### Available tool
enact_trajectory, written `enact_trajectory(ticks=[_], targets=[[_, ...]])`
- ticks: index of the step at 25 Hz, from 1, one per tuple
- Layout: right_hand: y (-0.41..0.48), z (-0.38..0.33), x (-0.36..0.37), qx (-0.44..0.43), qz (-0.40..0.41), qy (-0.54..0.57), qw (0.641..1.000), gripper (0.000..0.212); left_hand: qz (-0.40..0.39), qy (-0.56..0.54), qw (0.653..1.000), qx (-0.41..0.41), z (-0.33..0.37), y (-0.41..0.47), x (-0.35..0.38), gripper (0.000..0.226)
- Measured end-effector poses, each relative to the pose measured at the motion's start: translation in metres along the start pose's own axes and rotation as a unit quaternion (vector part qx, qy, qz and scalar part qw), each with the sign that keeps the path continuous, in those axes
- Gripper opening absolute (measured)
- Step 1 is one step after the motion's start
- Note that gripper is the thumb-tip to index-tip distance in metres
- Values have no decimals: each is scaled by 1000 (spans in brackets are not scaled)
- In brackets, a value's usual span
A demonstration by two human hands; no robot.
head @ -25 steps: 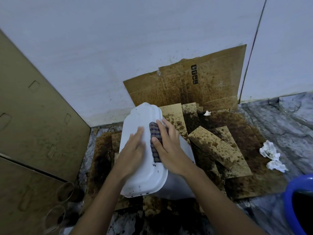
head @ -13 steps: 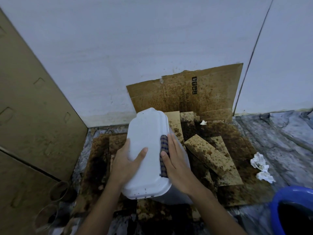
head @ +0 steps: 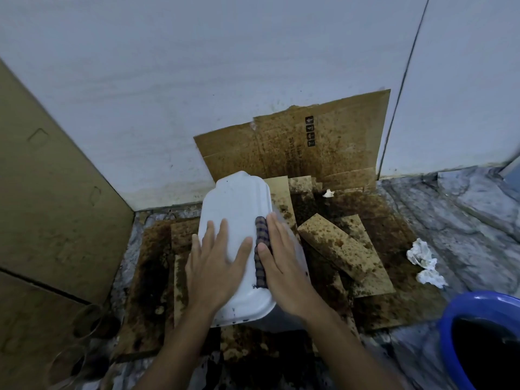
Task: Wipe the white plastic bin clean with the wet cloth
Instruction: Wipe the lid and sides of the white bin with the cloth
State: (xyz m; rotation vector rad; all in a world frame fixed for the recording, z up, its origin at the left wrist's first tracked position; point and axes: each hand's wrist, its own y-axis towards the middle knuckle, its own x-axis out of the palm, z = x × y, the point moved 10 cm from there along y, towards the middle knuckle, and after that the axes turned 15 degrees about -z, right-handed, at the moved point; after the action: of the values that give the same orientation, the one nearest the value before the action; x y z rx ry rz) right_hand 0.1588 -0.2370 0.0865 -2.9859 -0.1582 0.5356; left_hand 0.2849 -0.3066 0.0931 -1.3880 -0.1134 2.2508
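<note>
Your white plastic bin [head: 236,204] lies upturned, base up, on the stained cardboard [head: 337,243] on the floor, close to the wall. Your left hand [head: 213,266] rests flat on the base with the fingers straight and spread, holding nothing. Your right hand [head: 284,266] lies flat too, fingers straight, pressing the checked cloth [head: 260,249] against the right edge of the base where it turns down into the side wall. To do this stroke well, lean weight through the left palm so the light bin does not skid on the wet cardboard, and draw the cloth along that edge in long, overlapping passes, not short dabs. Dark specks [head: 233,316] show along the near rim, so work toward them; they will likely need firmer pressure. Fold the cloth to a fresh face once it smears, and rinse it in the blue bucket [head: 455,319] at your right.
</note>
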Motion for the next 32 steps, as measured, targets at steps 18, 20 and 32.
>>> enact_trajectory(ticks=[18,20,32], targets=[[148,-7,-55,11,22,-32,999,57,-2,-25,1000,-17,-28,0,-4,92],[129,-5,-49,1,33,-41,999,59,-4,-19,1000,-18,-24,-2,-3,93],[-9,1,22,8,38,-18,999,62,-9,-8,1000,8,-18,0,1,83]])
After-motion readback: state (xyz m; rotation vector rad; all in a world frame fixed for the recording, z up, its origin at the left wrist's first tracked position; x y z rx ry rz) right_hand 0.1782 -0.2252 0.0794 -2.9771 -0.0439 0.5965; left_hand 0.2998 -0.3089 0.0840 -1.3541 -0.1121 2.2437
